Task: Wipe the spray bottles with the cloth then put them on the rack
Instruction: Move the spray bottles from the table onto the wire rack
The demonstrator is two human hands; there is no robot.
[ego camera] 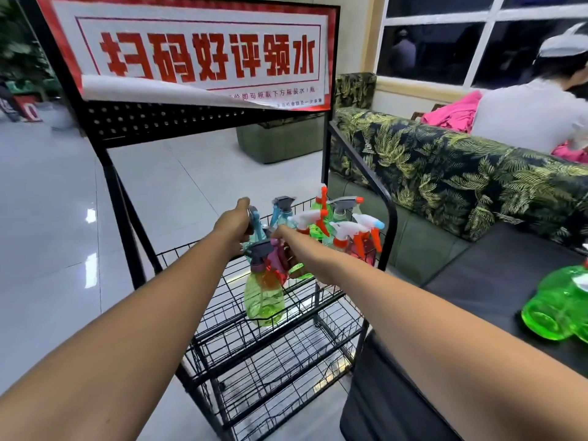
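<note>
Below my right hand (281, 246) hangs the yellow-green spray bottle (264, 297), clutched by its neck together with what looks like the pink cloth (277, 261), out over the front of the top shelf of the rack (191, 125). Just beside that grip, my left hand (234, 224) is clenched round the head of a blue bottle (256, 222). Beyond both grips the shelved bottles (342, 232) crowd close, so I judge a careless set-down could topple them, and the bunched cloth could let the neck slip.

Spray bottles (346, 232) on rack (191, 122) (sofa (445, 173) right)
</note>
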